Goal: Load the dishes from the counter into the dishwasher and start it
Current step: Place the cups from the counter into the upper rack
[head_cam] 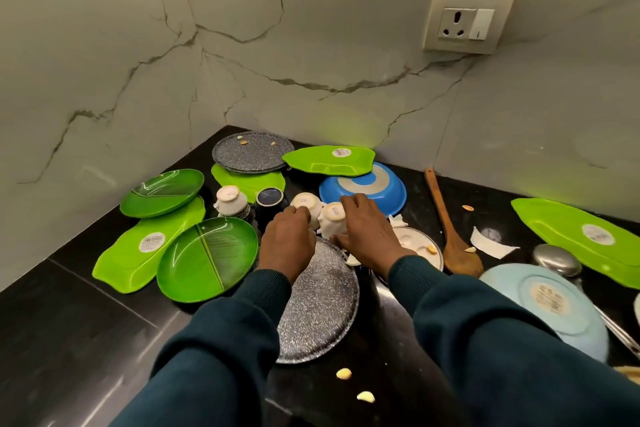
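Two small white cups lie tipped on the black counter (86, 308), bases facing me. My left hand (287, 243) is closed around the left cup (306, 203). My right hand (367, 236) grips the right cup (331, 220). Under my wrists sits a speckled grey plate (322, 308). A third white cup (230, 199) and a dark blue cup (270, 198) stand to the left. An upturned blue bowl (381, 189) lies just behind my right hand. The dishwasher is out of view.
Green leaf-shaped trays (329, 159) (581, 239) and round green plates (204, 260) (161, 191) crowd the corner. Another speckled plate (252, 151), a wooden spoon (450, 232), a pale blue bowl (554, 305), a steel ladle (557, 262), a small steel plate (420, 246) and food scraps (343, 373) lie around. A wall socket (465, 22) is above.
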